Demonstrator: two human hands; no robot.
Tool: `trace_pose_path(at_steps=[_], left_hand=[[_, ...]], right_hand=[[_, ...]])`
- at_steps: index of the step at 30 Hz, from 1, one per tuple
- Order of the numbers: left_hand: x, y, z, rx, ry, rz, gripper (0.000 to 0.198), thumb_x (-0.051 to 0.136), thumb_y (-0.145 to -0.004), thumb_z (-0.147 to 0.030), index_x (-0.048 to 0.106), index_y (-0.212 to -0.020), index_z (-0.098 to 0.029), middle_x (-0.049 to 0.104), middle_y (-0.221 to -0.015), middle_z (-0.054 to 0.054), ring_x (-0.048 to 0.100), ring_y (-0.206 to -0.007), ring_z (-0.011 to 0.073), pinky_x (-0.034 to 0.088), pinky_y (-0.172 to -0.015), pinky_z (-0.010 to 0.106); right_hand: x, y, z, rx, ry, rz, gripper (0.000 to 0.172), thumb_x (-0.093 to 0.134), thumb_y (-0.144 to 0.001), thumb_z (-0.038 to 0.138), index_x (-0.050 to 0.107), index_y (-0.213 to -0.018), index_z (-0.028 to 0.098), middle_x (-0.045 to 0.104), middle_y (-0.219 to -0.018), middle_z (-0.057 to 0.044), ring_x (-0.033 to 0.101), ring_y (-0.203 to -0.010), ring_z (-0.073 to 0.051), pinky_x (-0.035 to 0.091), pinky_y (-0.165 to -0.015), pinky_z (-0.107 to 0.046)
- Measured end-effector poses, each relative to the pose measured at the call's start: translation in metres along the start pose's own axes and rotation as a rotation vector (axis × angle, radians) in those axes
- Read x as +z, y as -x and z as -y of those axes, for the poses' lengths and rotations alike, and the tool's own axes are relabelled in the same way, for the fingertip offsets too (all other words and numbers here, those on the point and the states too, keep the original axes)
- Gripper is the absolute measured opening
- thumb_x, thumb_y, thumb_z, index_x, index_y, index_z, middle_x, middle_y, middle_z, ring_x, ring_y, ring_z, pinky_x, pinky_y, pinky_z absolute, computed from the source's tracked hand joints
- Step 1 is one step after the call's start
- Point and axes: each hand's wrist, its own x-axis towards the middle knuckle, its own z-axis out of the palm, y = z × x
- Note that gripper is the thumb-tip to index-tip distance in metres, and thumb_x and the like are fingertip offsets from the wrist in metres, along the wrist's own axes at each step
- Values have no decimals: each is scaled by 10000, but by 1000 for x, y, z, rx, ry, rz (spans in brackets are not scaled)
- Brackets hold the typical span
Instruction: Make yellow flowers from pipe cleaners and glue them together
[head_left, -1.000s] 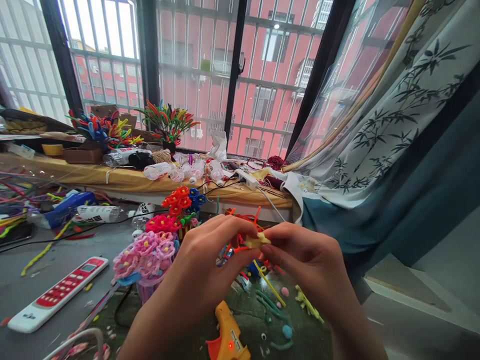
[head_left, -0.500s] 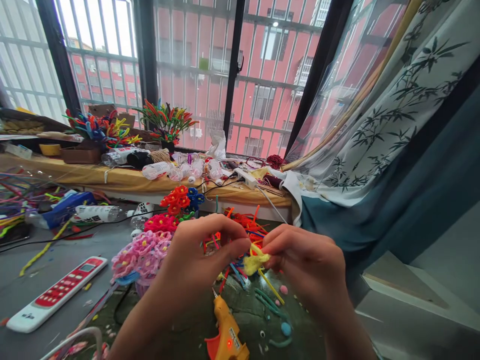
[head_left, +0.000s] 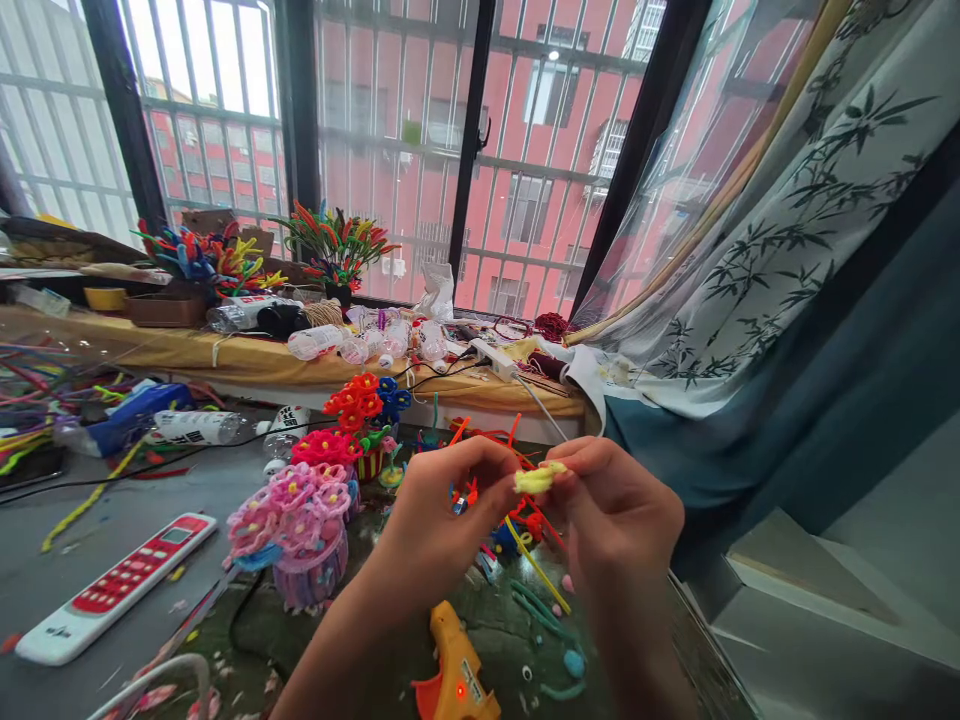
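Between my fingertips is a small folded piece of yellow pipe cleaner. My left hand pinches its left end, and my right hand pinches its right end. Both hands are raised above the table. Below them, an orange hot glue gun lies with a red light on. A straight yellow pipe cleaner rests among red and blue pieces under my hands. Left of my left hand stands a purple pot of pink pipe cleaner flowers.
A white and red remote control lies at left. Plastic bottles and red flowers stand farther back. Teal pipe cleaners and a blue pompom lie near the front. The window sill holds bottles, a power strip and potted pipe cleaner bunches.
Both hands have turned and risen slightly, and my left hand has shifted right. The yellow piece now looks flatter and more level. More of the purple pot shows.
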Motion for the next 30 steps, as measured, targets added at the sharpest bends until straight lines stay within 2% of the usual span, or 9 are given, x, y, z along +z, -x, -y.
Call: trace_pose_path(at_steps=[5, 9, 11, 13, 17, 23, 27, 30], left_hand=[[6, 3, 0, 49, -148, -30, 135, 625, -890, -193, 667, -773, -140, 614, -647, -34, 512, -600, 88, 386, -580, 192], [2, 3, 0, 63, -183, -90, 110, 620, -891, -167, 644, -783, -162, 612, -658, -52, 521, -599, 84, 390, -582, 187], [-3, 3, 0, 74, -192, -128, 105, 603, -899, -160, 628, -798, -173, 617, -683, -53, 532, -619, 86, 396, -584, 185], [-9, 2, 2, 81, -233, -136, 119, 592, -904, -155, 609, -790, -181, 606, -687, -57, 528, -623, 87, 391, -588, 191], [-16, 3, 4, 79, -356, -104, 116, 614, -892, -161, 601, -779, -186, 593, -682, -59, 525, -626, 98, 381, -624, 227], [-13, 2, 3, 108, -407, -31, 138, 606, -880, -119, 589, -760, -185, 616, -695, -47, 556, -667, 121, 379, -646, 248], [-8, 3, 4, 126, -407, -4, 148, 599, -868, -74, 592, -772, -186, 621, -702, -48, 550, -670, 120, 373, -651, 249], [-4, 4, 6, 151, -412, 17, 168, 605, -856, -54, 584, -752, -185, 626, -695, -52, 537, -662, 116, 359, -657, 253]], right_hand=[[3, 3, -6, 145, -115, -60, 222, 788, -816, 272, 633, -681, 189, 610, -691, 30, 518, -560, -89, 416, -500, -199], [3, 1, -3, 153, -23, -43, 186, 783, -817, 293, 656, -721, 197, 617, -677, 29, 528, -569, -99, 417, -518, -209], [1, -2, 0, 177, 62, 21, 168, 767, -814, 266, 653, -713, 196, 618, -648, 34, 519, -537, -94, 392, -497, -209], [-2, -5, 5, 246, 147, 139, 159, 748, -792, 226, 637, -683, 193, 596, -590, 45, 490, -499, -90, 358, -479, -214], [-4, -8, 13, 350, 323, 326, 149, 695, -735, 196, 598, -624, 184, 562, -552, 42, 468, -512, -104, 335, -500, -236], [-6, -12, 21, 378, 521, 507, 172, 642, -710, 230, 533, -584, 188, 535, -564, 30, 463, -563, -128, 333, -555, -271], [-11, -15, 20, 442, 528, 624, 154, 647, -693, 216, 531, -597, 186, 547, -592, 19, 469, -596, -137, 333, -574, -277], [-15, -17, 16, 505, 436, 700, 208, 687, -690, 275, 525, -595, 185, 511, -586, 25, 432, -576, -125, 306, -540, -266]])
